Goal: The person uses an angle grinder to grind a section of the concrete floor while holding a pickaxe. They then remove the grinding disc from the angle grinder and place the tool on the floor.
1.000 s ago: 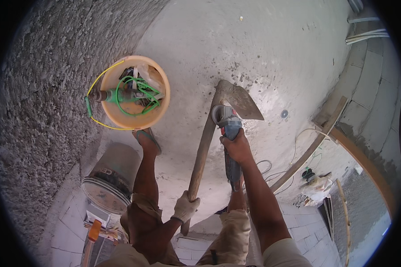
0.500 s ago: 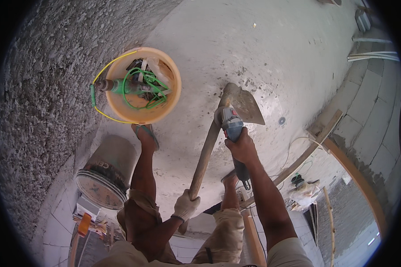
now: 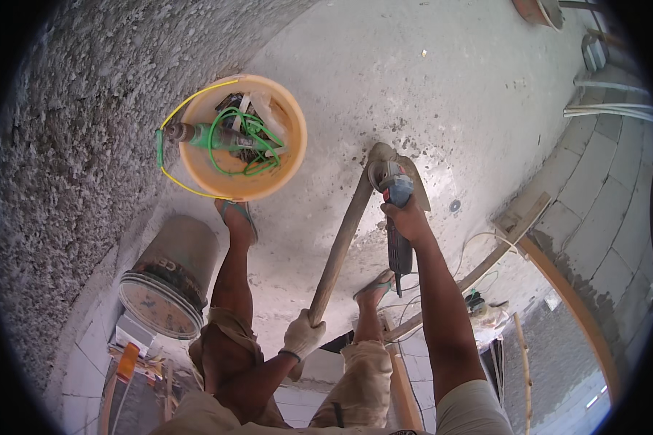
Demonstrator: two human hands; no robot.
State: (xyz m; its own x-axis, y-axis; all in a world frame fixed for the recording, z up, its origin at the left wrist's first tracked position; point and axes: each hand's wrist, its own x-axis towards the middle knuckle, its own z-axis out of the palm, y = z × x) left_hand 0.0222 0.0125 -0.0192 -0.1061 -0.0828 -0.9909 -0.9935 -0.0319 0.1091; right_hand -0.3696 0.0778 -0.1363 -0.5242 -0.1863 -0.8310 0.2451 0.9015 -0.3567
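Observation:
In a pale work glove, my left hand (image 3: 304, 334) is closed round the lower part of a hoe's wooden handle (image 3: 339, 250). The handle slants up and right to the hoe's metal head (image 3: 412, 180), low over or on the floor; which of these, I cannot tell. My bare right hand (image 3: 408, 219) grips an angle grinder (image 3: 399, 190) by its body. The grinder's disc end lies against or just over the upper end of the handle, beside the metal head. It covers part of the hoe's blade.
An orange bucket (image 3: 295, 145) with a green power tool and coiled green cord stands ahead left. Closer, a grey bucket (image 3: 179, 254) lies on its side near the rough wall (image 3: 87, 145). Wooden planks (image 3: 504, 243) and a loose cable lie right, beside a block wall (image 3: 595, 196).
My right hand and the grinder have shifted a little forward and right. The hoe's blade has turned and now shows narrower. My left hand keeps its grip.

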